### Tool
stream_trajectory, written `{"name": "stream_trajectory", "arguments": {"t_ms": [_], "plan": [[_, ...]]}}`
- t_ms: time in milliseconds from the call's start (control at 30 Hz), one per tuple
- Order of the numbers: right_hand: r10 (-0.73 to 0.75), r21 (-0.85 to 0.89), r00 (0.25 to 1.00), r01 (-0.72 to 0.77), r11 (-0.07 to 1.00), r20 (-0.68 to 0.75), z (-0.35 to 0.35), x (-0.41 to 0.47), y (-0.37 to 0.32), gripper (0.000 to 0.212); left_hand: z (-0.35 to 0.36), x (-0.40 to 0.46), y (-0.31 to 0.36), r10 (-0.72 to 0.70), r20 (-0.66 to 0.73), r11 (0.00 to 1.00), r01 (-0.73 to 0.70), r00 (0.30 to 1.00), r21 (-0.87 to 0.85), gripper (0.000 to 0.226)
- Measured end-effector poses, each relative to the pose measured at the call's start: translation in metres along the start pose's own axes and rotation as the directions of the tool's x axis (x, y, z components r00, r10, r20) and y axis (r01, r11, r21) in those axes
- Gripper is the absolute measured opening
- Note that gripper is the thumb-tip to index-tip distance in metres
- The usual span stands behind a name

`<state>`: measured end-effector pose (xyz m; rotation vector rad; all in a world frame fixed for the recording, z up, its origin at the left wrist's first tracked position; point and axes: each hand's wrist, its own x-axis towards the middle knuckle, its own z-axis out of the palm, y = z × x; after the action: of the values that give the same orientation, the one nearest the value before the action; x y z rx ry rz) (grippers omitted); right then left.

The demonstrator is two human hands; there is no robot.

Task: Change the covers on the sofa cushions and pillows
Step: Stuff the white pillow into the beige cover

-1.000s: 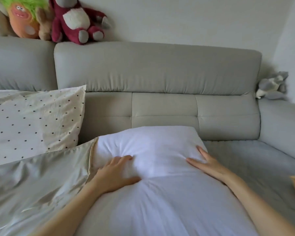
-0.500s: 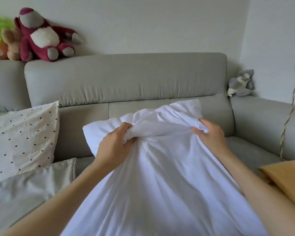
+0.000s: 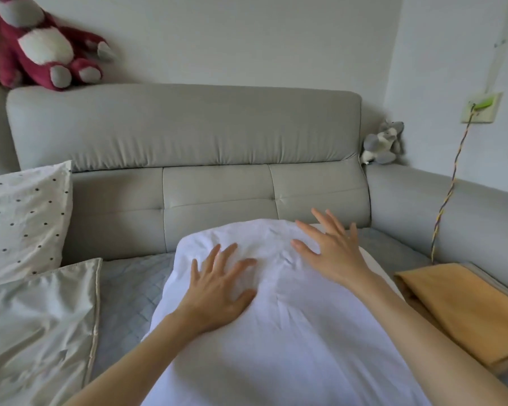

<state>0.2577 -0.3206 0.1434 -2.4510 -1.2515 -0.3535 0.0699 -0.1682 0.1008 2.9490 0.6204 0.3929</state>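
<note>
White pillow [image 3: 291, 332] under splayed fingers [image 3: 214, 259]

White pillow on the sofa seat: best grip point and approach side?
Grip the far top edge of the white pillow, one corner per hand, coming from the near side. It lies flat, long axis away from the person; left hand and right hand rest open near that end.

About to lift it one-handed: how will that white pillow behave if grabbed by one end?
The white pillow looks soft: it dents under the left hand. It would likely sag and fold, not stay flat. Its loose, wrinkled cover may bunch or slip; probably light.
</note>
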Motion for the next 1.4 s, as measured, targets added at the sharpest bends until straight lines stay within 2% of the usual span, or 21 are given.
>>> {"name": "stream_trajectory", "arguments": {"t_ms": [100, 200, 267, 333, 400, 533, 567, 633, 700, 767, 833, 867, 900, 967, 1000, 1033, 1100, 1167, 1267, 1300, 1400], "plan": [[0.031, 0.053, 0.987, -0.04, 0.998, 0.158, 0.021, -0.01, -0.008, 0.069, 0.014, -0.009, 0.002, -0.013, 0.213, 0.999, 0.003, 0.977, 0.047, 0.068], [0.081, -0.12, 0.915, -0.036, 0.992, 0.395, 0.054, -0.044, -0.015, 0.076, 0.018, 0.01, 0.003, -0.07, 0.334, 0.997, 0.055, 0.94, 0.053, 0.045], [0.068, -0.102, 0.93, -0.033, 0.994, 0.361, 0.056, -0.06, -0.019, 0.057, 0.018, 0.029, 0.01, -0.084, 0.354, 0.996, 0.082, 0.932, 0.022, 0.042], [0.081, 0.056, 0.958, -0.1, 0.993, 0.273, 0.044, -0.069, -0.026, 0.045, 0.023, 0.041, 0.017, -0.114, 0.335, 0.993, 0.109, 0.935, 0.036, 0.044], [0.102, 0.063, 0.95, -0.126, 0.99, 0.294, 0.041, -0.08, -0.03, 0.056, 0.03, 0.041, 0.02, -0.107, 0.332, 0.994, 0.09, 0.937, 0.066, 0.045], [0.056, 0.083, 0.942, -0.088, 0.993, 0.331, 0.058, -0.085, -0.022, 0.107, 0.028, -0.004, 0.019, -0.038, 0.303, 0.999, 0.029, 0.952, 0.034, 0.036], [0.047, 0.148, 0.938, -0.103, 0.984, 0.342, 0.059, -0.084, -0.02, 0.107, 0.026, -0.018, 0.018, -0.034, 0.28, 0.999, 0.031, 0.959, 0.014, 0.03], [0.033, 0.28, 0.92, -0.152, 0.948, 0.39, 0.059, -0.084, -0.023, 0.087, 0.021, -0.039, 0.017, -0.017, 0.255, 0.999, 0.029, 0.967, -0.041, 0.023], [0.035, 0.302, 0.924, -0.16, 0.94, 0.38, 0.052, -0.092, -0.032, 0.054, 0.025, -0.043, 0.011, -0.022, 0.238, 0.997, 0.039, 0.971, -0.066, 0.032], [0.116, 0.391, 0.931, -0.255, 0.884, 0.346, 0.045, -0.108, -0.036, 0.039, 0.037, -0.037, 0.007, -0.022, 0.199, 0.999, 0.03, 0.98, -0.035, 0.063], [0.199, 0.436, 0.875, -0.403, 0.805, 0.44, 0.034, -0.127, -0.037, 0.043, 0.05, -0.027, 0.008, -0.013, 0.161, 1.0, 0.012, 0.987, 0.006, 0.086], [0.204, 0.426, 0.865, -0.415, 0.804, 0.459, 0.032, -0.138, -0.036, 0.053, 0.056, -0.022, 0.01, -0.009, 0.164, 1.0, 0.007, 0.986, 0.016, 0.089], [0.176, 0.429, 0.896, -0.359, 0.829, 0.409, 0.032, -0.146, -0.034, 0.071, 0.059, -0.016, 0.011, -0.008, 0.161, 1.0, 0.004, 0.987, 0.02, 0.09], [0.139, 0.339, 0.938, -0.249, 0.907, 0.318, 0.033, -0.15, -0.028, 0.109, 0.056, -0.011, 0.014, 0.015, 0.144, 0.999, -0.022, 0.989, 0.044, 0.09], [0.121, 0.271, 0.951, -0.201, 0.941, 0.285, 0.03, -0.147, -0.023, 0.118, 0.055, -0.014, 0.015, 0.034, 0.142, 0.997, -0.043, 0.989, 0.065, 0.092], [0.112, 0.207, 0.963, -0.165, 0.964, 0.244, 0.027, -0.141, -0.017, 0.118, 0.055, -0.021, 0.014, 0.047, 0.133, 0.995, -0.058, 0.99, 0.083, 0.096], [0.152, 0.076, 0.985, -0.159, 0.984, 0.083, 0.013, -0.125, -0.011, 0.096, 0.051, -0.039, 0.008, 0.065, 0.099, 0.993, -0.074, 0.993, 0.09, 0.102], [0.242, -0.045, 0.97, -0.241, 0.969, 0.002, 0.008, -0.112, -0.002, 0.076, 0.041, -0.053, 0.001, 0.068, 0.035, 0.997, -0.069, 0.997, 0.042, 0.089], [0.379, -0.149, 0.909, -0.356, 0.923, 0.175, 0.033, -0.134, 0.017, 0.074, 0.03, -0.067, -0.005, -0.028, -0.102, 1.0, 0.027, 0.994, -0.009, 0.07], [0.391, -0.155, 0.898, -0.365, 0.918, 0.201, 0.044, -0.148, 0.02, 0.079, 0.03, -0.072, -0.007, -0.088, -0.073, 0.996, 0.087, 0.993, -0.018, 0.071], [0.4, -0.143, 0.9, -0.379, 0.914, 0.175, 0.056, -0.16, 0.021, 0.084, 0.037, -0.074, -0.012, -0.195, 0.178, 0.98, 0.198, 0.964, 0.001, 0.069]]}}
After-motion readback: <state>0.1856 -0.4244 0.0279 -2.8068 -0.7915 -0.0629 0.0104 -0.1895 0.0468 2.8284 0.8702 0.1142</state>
